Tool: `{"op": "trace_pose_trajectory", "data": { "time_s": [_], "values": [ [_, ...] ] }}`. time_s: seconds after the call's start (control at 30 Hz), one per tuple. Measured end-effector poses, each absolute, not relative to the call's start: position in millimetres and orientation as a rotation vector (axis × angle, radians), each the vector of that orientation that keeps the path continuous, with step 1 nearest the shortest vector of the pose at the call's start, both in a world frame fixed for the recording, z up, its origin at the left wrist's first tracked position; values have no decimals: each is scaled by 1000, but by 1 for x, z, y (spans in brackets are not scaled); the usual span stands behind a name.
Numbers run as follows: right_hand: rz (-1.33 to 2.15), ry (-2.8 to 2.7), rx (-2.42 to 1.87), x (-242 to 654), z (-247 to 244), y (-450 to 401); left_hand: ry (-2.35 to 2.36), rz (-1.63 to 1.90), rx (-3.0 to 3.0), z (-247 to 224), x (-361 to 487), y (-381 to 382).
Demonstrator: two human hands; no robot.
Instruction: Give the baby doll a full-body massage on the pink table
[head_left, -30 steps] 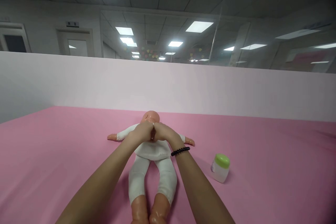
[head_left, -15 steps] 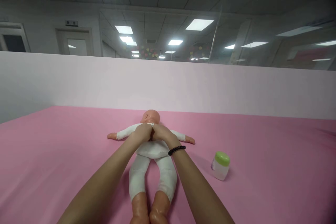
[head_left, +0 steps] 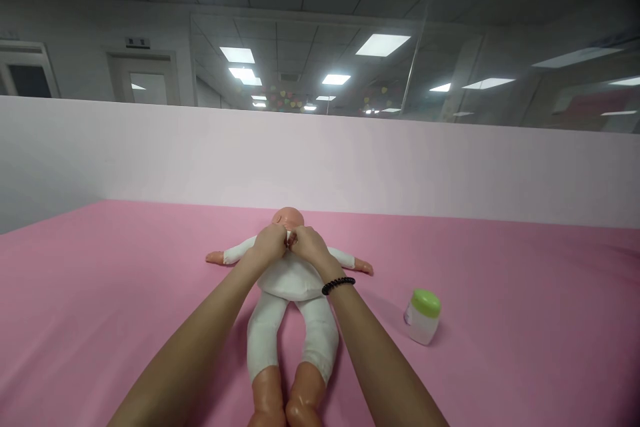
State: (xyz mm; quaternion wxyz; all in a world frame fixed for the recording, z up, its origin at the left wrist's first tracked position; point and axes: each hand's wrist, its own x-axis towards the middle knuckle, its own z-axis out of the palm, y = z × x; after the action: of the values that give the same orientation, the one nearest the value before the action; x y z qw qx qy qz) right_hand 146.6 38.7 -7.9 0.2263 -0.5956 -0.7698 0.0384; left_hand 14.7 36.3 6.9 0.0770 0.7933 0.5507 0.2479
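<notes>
A baby doll (head_left: 293, 280) lies on its back with its arms spread out and its feet toward me. Its torso and limbs are white cloth; its head, hands and lower legs are bare. Over its upper chest, just below the chin, my left hand (head_left: 271, 243) and my right hand (head_left: 309, 245) meet with bent, closed fingers. A bit of white cloth shows between the fingertips at the doll's neck; the fingers hide most of what they pinch. A black beaded bracelet (head_left: 339, 285) circles my right wrist.
To the right of the doll, a small jar (head_left: 423, 317) with a green lid stands on the pink surface (head_left: 525, 320). A white padded wall (head_left: 320, 160) closes off the far side, with glass above it.
Both hands have moved slightly up the doll's chest toward its neck, their knuckles raised and a little further apart. Doll and jar stay in place.
</notes>
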Motion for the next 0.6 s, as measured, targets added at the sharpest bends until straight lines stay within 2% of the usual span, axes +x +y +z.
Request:
{"op": "trace_pose_trajectory", "data": {
  "time_s": [0.2, 0.43, 0.53, 0.6],
  "values": [
    [251, -2121, -1624, 152, -11, 38, 1758, 467, 2476, 8, 23, 34],
    [139, -1842, -1556, 159, -31, 61, 1839, 685, 2522, -5, 18, 48],
    [218, -1874, -1530, 163, -45, 71, 1801, 677, 2515, -21, 12, 59],
    [287, -1836, -1507, 163, -51, 74, 1725, 802, 2504, -31, 9, 67]
  ]
}}
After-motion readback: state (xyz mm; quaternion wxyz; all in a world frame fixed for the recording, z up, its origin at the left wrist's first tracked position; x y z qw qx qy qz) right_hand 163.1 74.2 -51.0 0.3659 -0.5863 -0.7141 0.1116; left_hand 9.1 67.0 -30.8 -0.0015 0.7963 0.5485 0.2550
